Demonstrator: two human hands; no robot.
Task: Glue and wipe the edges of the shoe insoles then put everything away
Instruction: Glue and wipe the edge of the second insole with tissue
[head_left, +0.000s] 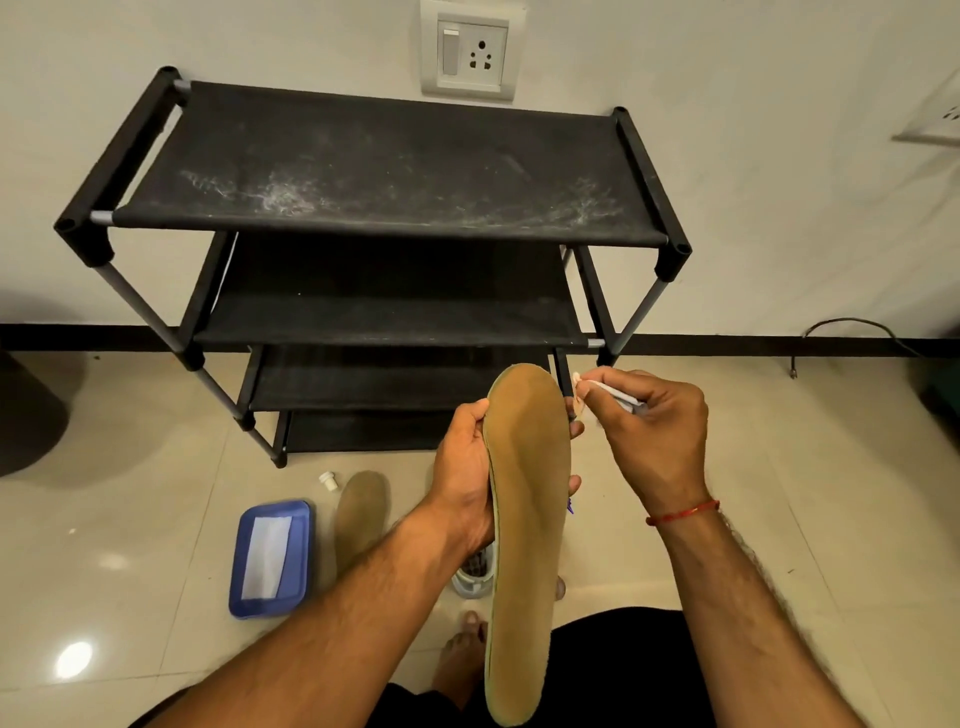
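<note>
The right hand (654, 431) pinches a small white tube (621, 397) in its fingers, the tip at the right edge of the insole (530, 493) near its far toe end. The left hand (465, 483) grips the same insole, thumb on the left edge and fingertips showing past the right. The insole is tan and long, heel near, with a thin pale rim; left of it on the floor lie a second insole (361, 512), a white cap (328, 479) and a blue tray (244, 561) holding a white cloth (267, 556).
</note>
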